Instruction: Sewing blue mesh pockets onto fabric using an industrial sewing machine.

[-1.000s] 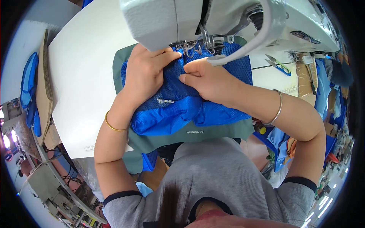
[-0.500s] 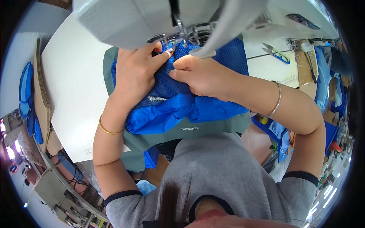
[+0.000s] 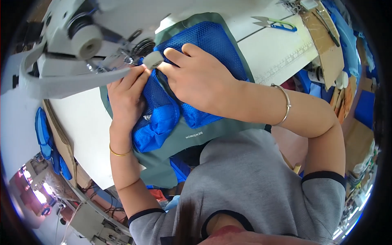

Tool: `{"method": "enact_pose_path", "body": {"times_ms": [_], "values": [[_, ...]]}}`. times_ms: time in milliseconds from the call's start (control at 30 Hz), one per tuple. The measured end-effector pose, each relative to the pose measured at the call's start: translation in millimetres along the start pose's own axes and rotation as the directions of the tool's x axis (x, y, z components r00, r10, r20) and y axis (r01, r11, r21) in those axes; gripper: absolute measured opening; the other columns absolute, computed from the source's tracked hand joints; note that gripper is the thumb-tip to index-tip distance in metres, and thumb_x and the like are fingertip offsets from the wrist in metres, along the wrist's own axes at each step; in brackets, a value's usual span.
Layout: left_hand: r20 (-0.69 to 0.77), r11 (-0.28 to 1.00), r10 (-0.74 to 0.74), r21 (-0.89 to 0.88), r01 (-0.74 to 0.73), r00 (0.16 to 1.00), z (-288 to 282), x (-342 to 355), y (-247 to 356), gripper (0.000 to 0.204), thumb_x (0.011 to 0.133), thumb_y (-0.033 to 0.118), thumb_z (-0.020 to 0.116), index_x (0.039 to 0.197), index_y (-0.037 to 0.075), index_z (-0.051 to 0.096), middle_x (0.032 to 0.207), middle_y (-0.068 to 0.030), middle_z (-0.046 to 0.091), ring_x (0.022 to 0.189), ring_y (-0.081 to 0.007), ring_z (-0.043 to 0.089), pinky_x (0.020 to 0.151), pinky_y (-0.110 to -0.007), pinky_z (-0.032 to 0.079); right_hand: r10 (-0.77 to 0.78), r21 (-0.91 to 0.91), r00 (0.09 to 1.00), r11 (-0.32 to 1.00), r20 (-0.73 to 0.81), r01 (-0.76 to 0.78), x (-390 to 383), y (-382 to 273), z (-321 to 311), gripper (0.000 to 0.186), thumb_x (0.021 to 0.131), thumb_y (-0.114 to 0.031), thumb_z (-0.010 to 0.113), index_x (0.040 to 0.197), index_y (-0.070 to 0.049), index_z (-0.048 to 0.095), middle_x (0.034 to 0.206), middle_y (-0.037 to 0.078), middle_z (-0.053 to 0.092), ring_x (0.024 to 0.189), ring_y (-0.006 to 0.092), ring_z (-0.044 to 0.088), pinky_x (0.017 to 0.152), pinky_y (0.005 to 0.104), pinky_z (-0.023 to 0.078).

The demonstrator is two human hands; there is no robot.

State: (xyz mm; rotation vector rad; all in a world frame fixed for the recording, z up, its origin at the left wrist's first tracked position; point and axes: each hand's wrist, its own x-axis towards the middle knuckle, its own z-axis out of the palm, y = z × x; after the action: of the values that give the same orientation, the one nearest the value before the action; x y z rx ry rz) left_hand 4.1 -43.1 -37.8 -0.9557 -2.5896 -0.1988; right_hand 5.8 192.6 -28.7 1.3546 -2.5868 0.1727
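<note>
A white sewing machine [image 3: 61,81] reaches over blue mesh fabric [image 3: 204,41] with puckered nylon parts, lying on a grey-green fabric piece [image 3: 204,127]. My left hand [image 3: 126,92] has its fingers pressed together on the mesh just below the metal needle area [image 3: 128,57]; the fingertips are partly hidden by the machine. My right hand [image 3: 198,79] grips the mesh along a dark seam beside the needle area, fingers bent, index finger and thumb partly hidden.
Thread snips [image 3: 277,25] lie on the white table [image 3: 81,134] at back right, near cardboard [image 3: 326,57] with tools on it. Blue fabric pieces [image 3: 51,147] and cardboard [image 3: 61,139] stand at the left edge. Blue fabric [image 3: 347,36] hangs at the right.
The view has turned, so the machine appears further left. The blue fabric appears rotated, and my right hand has shifted higher on it, with its fingers bent over the mesh.
</note>
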Motion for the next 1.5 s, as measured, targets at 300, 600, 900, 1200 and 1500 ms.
{"method": "enact_pose_path", "body": {"times_ms": [300, 600, 900, 1200, 1500], "values": [[0.072, 0.999, 0.001, -0.045, 0.003, 0.997, -5, 6, 4, 0.042, 0.075, 0.002, 0.064, 0.113, 0.014, 0.077, 0.103, -0.0053, 0.069, 0.096, -0.0278, 0.063, 0.084, -0.037, 0.045, 0.031, 0.036, 0.996, 0.999, 0.082, -0.034, -7, 0, 2, 0.020, 0.078, -0.019, 0.068, 0.091, -0.008, 0.079, 0.122, 0.003, 0.069, 0.111, 0.0194, 0.056, 0.091, 0.0324, 0.043], [-0.060, 0.939, -0.143, -0.324, 0.117, 0.988, 5, -13, -10, 0.026, 0.072, 0.008, 0.073, 0.098, 0.005, 0.073, 0.106, -0.0172, 0.067, 0.095, -0.0335, 0.062, 0.084, -0.041, 0.048, 0.034, 0.055, 0.995, 0.998, 0.095, -0.039, -3, 0, -2, 0.016, 0.076, -0.021, 0.070, 0.087, -0.012, 0.079, 0.113, -0.001, 0.067, 0.110, 0.0192, 0.056, 0.090, 0.0323, 0.043], [-0.088, 0.944, -0.095, -0.325, 0.061, 0.992, 8, -5, -13, 0.021, 0.076, 0.009, 0.077, 0.094, 0.003, 0.072, 0.104, -0.0169, 0.071, 0.095, -0.0324, 0.067, 0.086, -0.037, 0.050, 0.009, 0.082, 0.999, 0.997, 0.035, -0.012, -13, 10, -3, 0.021, 0.080, -0.019, 0.068, 0.096, -0.008, 0.077, 0.126, 0.005, 0.067, 0.112, 0.0204, 0.059, 0.093, 0.0337, 0.046], [-0.124, 0.907, -0.169, -0.408, 0.105, 0.978, 0, -6, -8, 0.016, 0.079, -0.003, 0.068, 0.094, 0.003, 0.071, 0.106, -0.0128, 0.075, 0.090, -0.0315, 0.069, 0.088, -0.038, 0.051, 0.533, -0.363, 0.827, 0.746, -0.176, -0.558, -129, 112, -22, 0.023, 0.087, -0.010, 0.064, 0.110, -0.006, 0.066, 0.113, 0.011, 0.068, 0.114, 0.0294, 0.060, 0.092, 0.0380, 0.052], [-0.136, 0.902, -0.163, -0.422, 0.092, 0.977, 3, -8, -10, 0.031, 0.074, -0.012, 0.062, 0.099, 0.004, 0.071, 0.110, -0.0108, 0.075, 0.102, -0.0329, 0.068, 0.093, -0.042, 0.051, 0.342, 0.214, 0.915, 0.930, -0.214, -0.298, -74, 64, -41, 0.021, 0.087, -0.014, 0.072, 0.108, -0.013, 0.073, 0.083, 0.006, 0.063, 0.078, 0.0267, 0.064, 0.065, 0.0395, 0.054]]}}
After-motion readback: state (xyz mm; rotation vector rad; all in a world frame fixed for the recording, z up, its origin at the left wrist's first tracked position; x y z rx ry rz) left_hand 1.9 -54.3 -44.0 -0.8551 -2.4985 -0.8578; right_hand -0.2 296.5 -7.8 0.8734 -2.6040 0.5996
